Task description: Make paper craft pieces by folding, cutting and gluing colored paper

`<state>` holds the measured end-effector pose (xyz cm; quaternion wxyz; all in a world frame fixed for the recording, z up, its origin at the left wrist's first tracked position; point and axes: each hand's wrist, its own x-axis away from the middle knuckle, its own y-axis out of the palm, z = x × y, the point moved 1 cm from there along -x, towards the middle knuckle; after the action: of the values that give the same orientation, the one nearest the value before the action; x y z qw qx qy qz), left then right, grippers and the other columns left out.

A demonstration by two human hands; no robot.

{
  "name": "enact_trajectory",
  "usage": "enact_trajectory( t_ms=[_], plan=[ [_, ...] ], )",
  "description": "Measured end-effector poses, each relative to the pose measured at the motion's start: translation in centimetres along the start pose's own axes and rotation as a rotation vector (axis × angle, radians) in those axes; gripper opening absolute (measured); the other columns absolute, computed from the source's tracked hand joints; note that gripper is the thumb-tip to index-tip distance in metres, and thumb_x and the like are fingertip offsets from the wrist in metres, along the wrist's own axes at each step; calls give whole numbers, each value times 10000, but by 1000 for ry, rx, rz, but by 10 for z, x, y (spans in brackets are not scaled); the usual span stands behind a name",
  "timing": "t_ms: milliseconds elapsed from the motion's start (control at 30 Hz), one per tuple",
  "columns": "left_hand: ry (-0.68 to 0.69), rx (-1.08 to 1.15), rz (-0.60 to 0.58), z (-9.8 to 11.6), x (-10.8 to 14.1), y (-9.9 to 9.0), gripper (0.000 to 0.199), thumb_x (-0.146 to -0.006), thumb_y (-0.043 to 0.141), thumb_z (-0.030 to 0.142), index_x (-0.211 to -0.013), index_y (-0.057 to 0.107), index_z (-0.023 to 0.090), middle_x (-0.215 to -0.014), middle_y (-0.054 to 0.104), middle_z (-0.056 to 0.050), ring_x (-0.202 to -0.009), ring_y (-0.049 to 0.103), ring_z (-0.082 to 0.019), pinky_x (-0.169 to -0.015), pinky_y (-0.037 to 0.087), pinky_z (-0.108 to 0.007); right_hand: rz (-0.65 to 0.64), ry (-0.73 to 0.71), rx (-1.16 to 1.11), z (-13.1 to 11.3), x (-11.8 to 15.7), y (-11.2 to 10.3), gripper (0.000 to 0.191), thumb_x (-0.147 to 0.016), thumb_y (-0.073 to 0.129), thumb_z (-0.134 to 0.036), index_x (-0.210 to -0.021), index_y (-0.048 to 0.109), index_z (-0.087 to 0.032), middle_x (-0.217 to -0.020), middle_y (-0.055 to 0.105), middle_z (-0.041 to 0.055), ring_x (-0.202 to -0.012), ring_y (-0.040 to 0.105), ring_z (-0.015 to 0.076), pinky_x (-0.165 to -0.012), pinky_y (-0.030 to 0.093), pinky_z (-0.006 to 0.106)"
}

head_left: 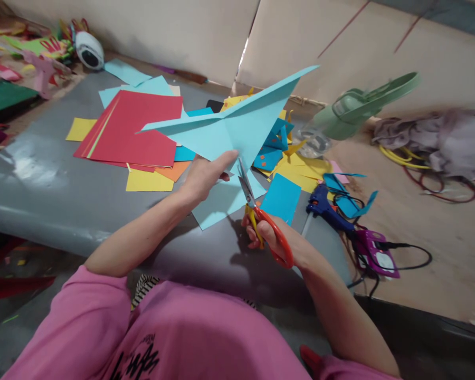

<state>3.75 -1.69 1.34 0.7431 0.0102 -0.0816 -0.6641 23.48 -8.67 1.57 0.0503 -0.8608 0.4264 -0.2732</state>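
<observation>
A folded light blue paper (225, 132) with long pointed flaps is held up above the grey table by my left hand (208, 178), whose thumb lies on its lower part and whose fingers are under it. In my right hand (271, 232) are scissors (277, 237) with red and yellow handles. The scissor blades meet the paper's lower edge just right of my left thumb. Under the held paper, another light blue sheet (221, 203) lies on the table, and a darker blue rectangle (283, 198) is right of it.
Red sheets (138, 126) are stacked on the grey table (31, 184) at left. Yellow paper (303, 171) lies right of centre. Further right are a blue glue gun (326, 207), a purple box (374, 253) with black cables and a green fan-like object (352, 108).
</observation>
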Motion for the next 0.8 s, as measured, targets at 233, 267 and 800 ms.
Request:
enact_trajectory(
  t_ms=[233,267,800],
  plan=[
    [-65,-55,101,12,5,2,203,-803,664,400,-829,587,214,-775,593,0,-569,568,-114,-601,496,-251,-4,-15,-12,2,-1,0,744,-746,419,-953,-878,501,-226,-742,476,-15,-644,500,138,-655,557,360],
    [-44,-62,100,12,5,1,203,-802,665,395,-810,574,214,-763,591,4,-551,546,-107,-596,493,-251,-4,-13,-14,2,-1,0,752,-738,419,-959,-879,497,-225,-740,474,-18,-643,499,135,-653,556,359],
    [-39,-138,53,11,7,1,304,-821,661,416,-638,527,214,-566,545,4,-563,608,-151,-610,488,-265,-1,11,-33,11,-1,-1,692,-761,481,-916,-815,481,-227,-682,542,-23,-565,572,139,-553,525,306]
  ],
)
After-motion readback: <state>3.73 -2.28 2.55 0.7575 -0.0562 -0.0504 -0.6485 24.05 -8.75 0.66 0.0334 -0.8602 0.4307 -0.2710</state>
